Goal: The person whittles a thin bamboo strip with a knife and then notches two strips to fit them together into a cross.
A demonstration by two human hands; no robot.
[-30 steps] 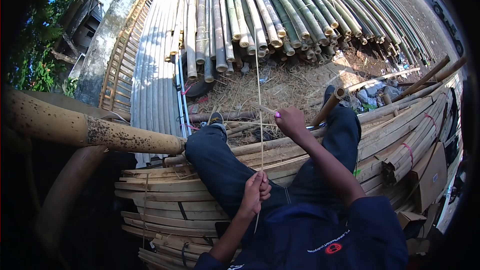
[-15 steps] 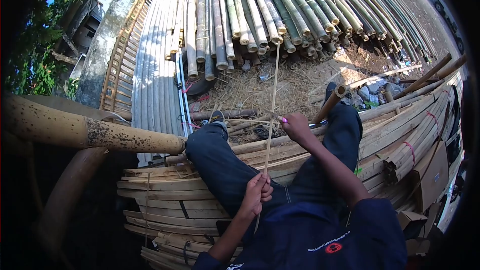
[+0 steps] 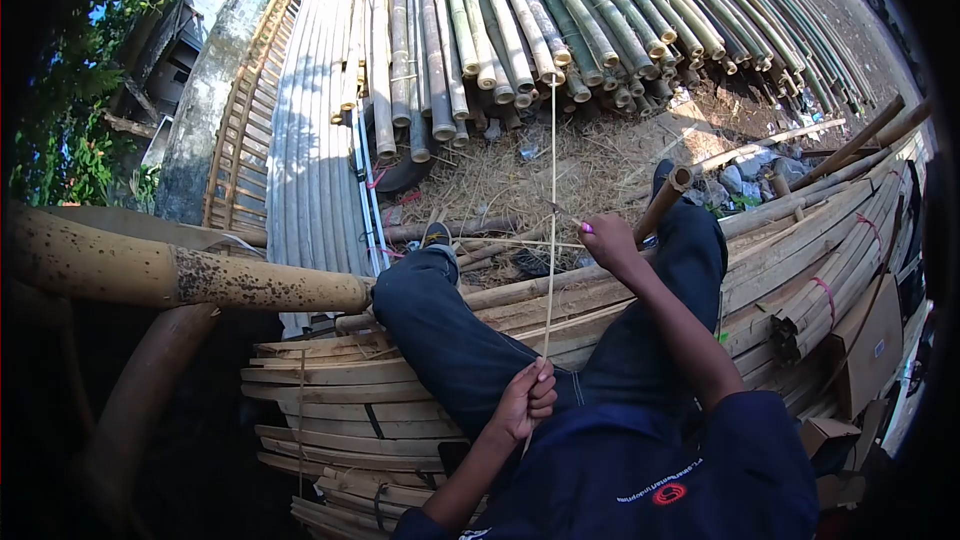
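Note:
My left hand is closed around the lower end of a long, thin bamboo strip, close to my lap. From there the strip runs away from me, its far end overlapping the ends of the stacked poles in this view. My right hand grips a small knife with a pink handle, just right of the strip. Its thin blade points left and overlaps the strip about halfway along. Most of the handle is hidden in my fingers.
Bamboo poles lie stacked ahead. Split bamboo slats are bundled under and beside my legs. A thick spotted bamboo pole juts in from the left. Cardboard boxes stand at right; corrugated sheets lie at left.
My right hand has shifted slightly right with the knife. My left hand is a little lower and further right, and the strip now runs straighter up the view.

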